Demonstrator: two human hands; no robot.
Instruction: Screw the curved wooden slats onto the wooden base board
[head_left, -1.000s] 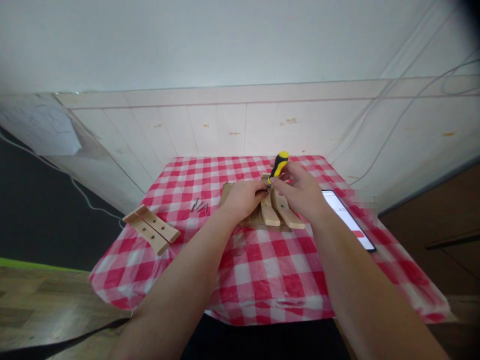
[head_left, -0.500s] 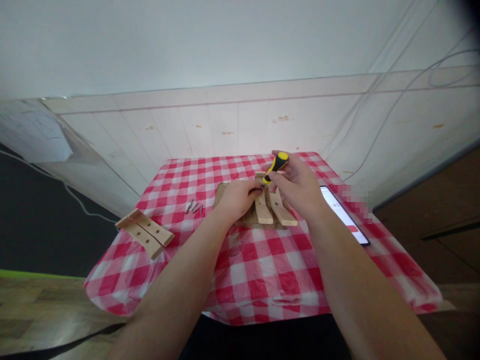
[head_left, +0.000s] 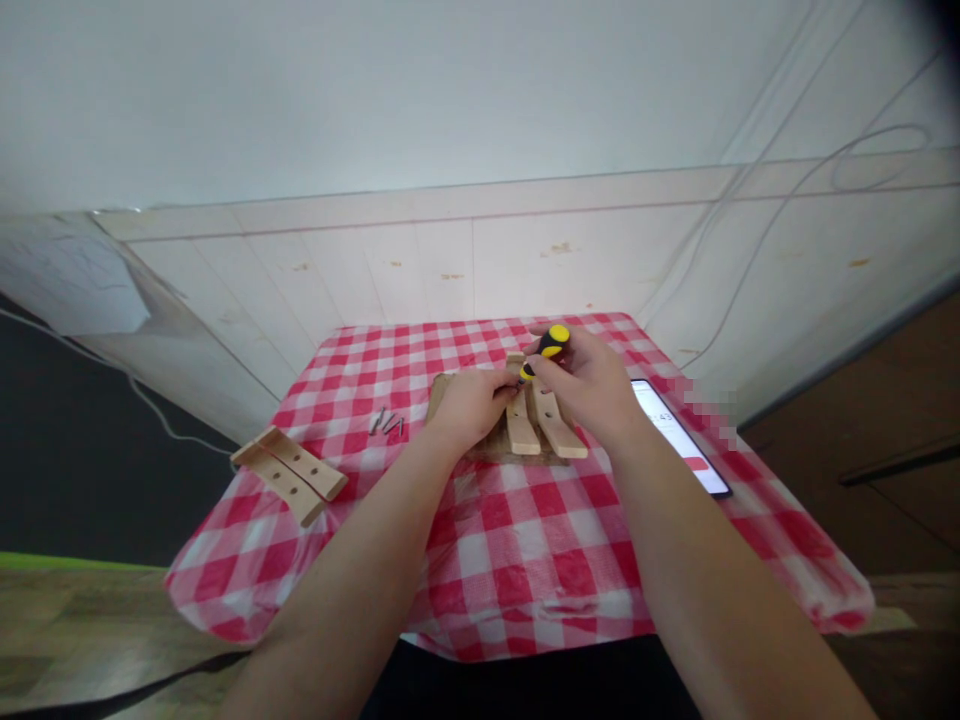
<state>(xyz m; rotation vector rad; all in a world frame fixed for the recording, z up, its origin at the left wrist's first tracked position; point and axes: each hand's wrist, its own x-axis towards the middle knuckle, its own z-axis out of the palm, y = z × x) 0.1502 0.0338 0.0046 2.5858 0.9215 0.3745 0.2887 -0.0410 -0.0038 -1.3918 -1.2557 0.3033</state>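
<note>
My right hand (head_left: 589,385) is closed round a yellow-and-black screwdriver (head_left: 546,348), its tip pointing down-left at the top of two pale wooden slats (head_left: 536,425). The slats lie side by side on a darker wooden board (head_left: 491,440) in the middle of the table. My left hand (head_left: 469,405) rests on the board and slats with its fingertips pinched right at the screwdriver tip; what they pinch is too small to make out.
A red-and-white checked cloth (head_left: 517,530) covers the small table. Several loose screws (head_left: 386,422) lie left of the board. A second pair of drilled slats (head_left: 289,472) sits at the left edge. A lit phone (head_left: 679,445) lies to the right.
The screwdriver handle has tipped lower and closer to the slats, with my right hand curled more over it. My left hand stays at the tip.
</note>
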